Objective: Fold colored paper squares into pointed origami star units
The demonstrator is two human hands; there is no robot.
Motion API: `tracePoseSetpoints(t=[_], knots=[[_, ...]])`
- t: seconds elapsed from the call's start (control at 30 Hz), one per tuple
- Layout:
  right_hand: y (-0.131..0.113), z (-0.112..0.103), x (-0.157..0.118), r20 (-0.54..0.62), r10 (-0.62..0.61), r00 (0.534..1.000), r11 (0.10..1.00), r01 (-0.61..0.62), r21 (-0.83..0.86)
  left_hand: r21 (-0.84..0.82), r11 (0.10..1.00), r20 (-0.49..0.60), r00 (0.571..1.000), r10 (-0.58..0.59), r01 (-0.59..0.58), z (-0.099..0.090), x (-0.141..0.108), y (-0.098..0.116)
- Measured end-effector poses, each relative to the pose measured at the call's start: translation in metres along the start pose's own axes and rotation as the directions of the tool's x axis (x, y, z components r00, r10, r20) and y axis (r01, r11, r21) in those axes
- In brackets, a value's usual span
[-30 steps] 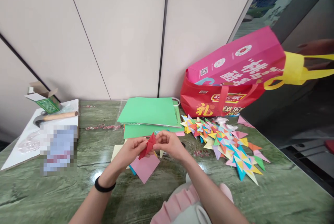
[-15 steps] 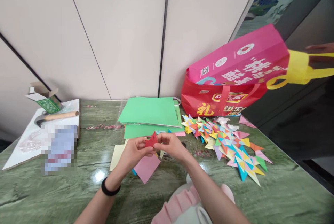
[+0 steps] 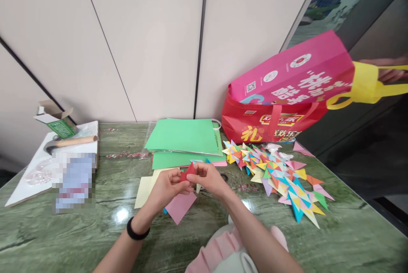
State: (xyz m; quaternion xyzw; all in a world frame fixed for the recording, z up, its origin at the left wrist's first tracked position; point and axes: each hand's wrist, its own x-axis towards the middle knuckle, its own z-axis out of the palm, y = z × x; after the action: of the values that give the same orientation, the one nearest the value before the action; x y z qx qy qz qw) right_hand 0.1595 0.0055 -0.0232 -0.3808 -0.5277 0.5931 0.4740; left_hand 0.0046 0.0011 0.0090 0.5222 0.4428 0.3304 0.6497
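Observation:
A small folded red paper (image 3: pixel 188 172) with a pointed top is pinched between both hands above the table. My left hand (image 3: pixel 170 186), black band at the wrist, grips its left side. On its right side the thumb and fingers of my right hand (image 3: pixel 207 178) are closed, hiding part of it. Beneath the hands lie a pink paper square (image 3: pixel 180 207) and pale yellow paper sheets (image 3: pixel 144 190). Just behind them rests a stack of green paper (image 3: pixel 183 135), partly in a clear sleeve.
Many folded colourful paper pieces (image 3: pixel 277 171) spread at the right, before a red bag (image 3: pixel 248 116) holding a pink bag (image 3: pixel 293 71). At the left, a white board (image 3: pixel 28 188) carries a hammer (image 3: pixel 72 142) and a small green box (image 3: pixel 60 126). A plush toy (image 3: pixel 223 247) sits near me.
Both hands have closed in slightly on the red paper, and the right fingers cover more of it. At the right edge, another person's hand shows lower, by the yellow strap.

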Motion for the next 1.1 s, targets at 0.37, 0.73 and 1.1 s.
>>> tracePoseSetpoints(t=[0.37,0.73,1.1], knots=[[0.001,0.008,0.001,-0.096,-0.034,0.995,0.998,0.028,-0.062,0.027,1.000,0.003,1.000,0.003,-0.003,0.007,0.001,-0.007],[0.001,0.015,0.000,-0.145,-0.110,0.983,0.967,0.072,-0.243,0.054,0.998,-0.051,0.998,-0.037,0.040,0.015,0.000,-0.007],[0.002,0.014,-0.002,-0.273,-0.093,0.957,0.952,0.006,-0.305,0.034,0.999,0.109,0.993,-0.033,0.029,0.022,-0.007,-0.010]])
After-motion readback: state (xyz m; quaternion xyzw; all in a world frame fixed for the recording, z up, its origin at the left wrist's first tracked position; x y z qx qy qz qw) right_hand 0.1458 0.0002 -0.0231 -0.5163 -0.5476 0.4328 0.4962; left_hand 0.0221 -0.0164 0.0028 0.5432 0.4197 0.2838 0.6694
